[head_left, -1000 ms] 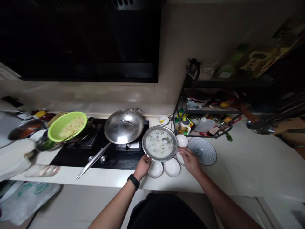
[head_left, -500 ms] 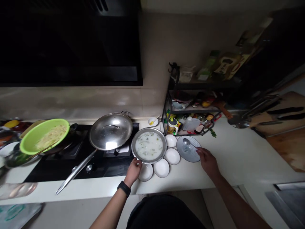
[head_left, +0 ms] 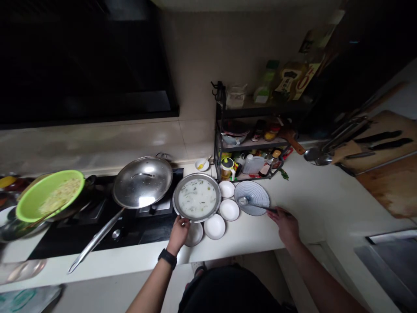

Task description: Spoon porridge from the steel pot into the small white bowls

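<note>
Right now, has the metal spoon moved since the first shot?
Yes: the metal spoon has gone rightward, out of the soup in the steel dish, onto the striped plate.

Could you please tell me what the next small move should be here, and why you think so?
I would probably scoop soup with the spoon into the nearest white bowl. The right hand holds the spoon over the striped plate, the left hand is at the metal dish's rim, and that bowl looks empty.

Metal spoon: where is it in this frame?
In the head view, the metal spoon lies across the blue-patterned plate, its handle in the right hand, beside the white bowls.
</note>
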A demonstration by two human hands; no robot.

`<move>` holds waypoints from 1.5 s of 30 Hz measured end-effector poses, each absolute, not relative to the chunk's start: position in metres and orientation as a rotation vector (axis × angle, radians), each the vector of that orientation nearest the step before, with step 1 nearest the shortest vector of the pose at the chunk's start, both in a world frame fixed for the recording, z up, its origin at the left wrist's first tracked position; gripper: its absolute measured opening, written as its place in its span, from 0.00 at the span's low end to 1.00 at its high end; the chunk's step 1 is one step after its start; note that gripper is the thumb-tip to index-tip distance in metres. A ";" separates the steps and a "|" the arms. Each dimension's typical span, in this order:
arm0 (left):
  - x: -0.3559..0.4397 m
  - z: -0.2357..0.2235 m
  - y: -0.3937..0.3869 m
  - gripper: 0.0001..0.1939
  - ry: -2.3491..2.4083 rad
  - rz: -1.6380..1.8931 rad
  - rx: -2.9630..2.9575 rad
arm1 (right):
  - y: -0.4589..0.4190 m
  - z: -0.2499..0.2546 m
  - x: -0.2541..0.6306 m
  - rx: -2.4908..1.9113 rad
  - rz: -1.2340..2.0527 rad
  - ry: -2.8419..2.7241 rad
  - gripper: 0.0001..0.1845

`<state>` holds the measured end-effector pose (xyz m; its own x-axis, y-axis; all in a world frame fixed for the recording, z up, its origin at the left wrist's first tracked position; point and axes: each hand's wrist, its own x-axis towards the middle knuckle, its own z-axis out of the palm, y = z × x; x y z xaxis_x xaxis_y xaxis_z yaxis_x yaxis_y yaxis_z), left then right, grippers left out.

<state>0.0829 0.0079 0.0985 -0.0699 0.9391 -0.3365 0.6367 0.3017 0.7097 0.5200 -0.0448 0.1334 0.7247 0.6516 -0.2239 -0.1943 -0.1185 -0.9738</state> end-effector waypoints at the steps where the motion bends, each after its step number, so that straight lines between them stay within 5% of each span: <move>1: 0.083 0.098 0.008 0.12 1.798 0.488 1.410 | -0.042 0.138 0.518 -1.494 0.767 -0.379 0.27; 10: 0.083 0.088 0.005 0.11 1.788 0.523 1.414 | -0.003 0.189 0.455 -1.461 0.876 -0.581 0.27; 17: 0.079 0.089 0.002 0.13 1.711 0.544 1.464 | 0.035 0.173 0.373 -1.460 1.008 -0.965 0.28; 22: 0.075 0.088 -0.001 0.13 1.712 0.564 1.475 | 0.024 0.172 0.341 -1.192 0.661 -2.020 0.16; 26: 0.076 0.087 -0.003 0.13 1.730 0.546 1.486 | 0.014 0.186 0.358 -1.045 0.355 -2.406 0.20; 35: 0.077 0.086 0.004 0.15 1.845 0.473 1.552 | 0.004 0.180 0.503 -1.763 0.290 -1.496 0.21; 45: 0.079 0.082 0.009 0.13 1.886 0.465 1.511 | -0.032 0.128 0.541 -1.786 0.646 -0.944 0.28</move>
<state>0.0789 0.0090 0.0823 -0.1074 0.9552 -0.2757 0.7175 0.2664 0.6436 0.5405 -0.0316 0.1276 0.5571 0.8304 -0.0114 0.3107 -0.2211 -0.9244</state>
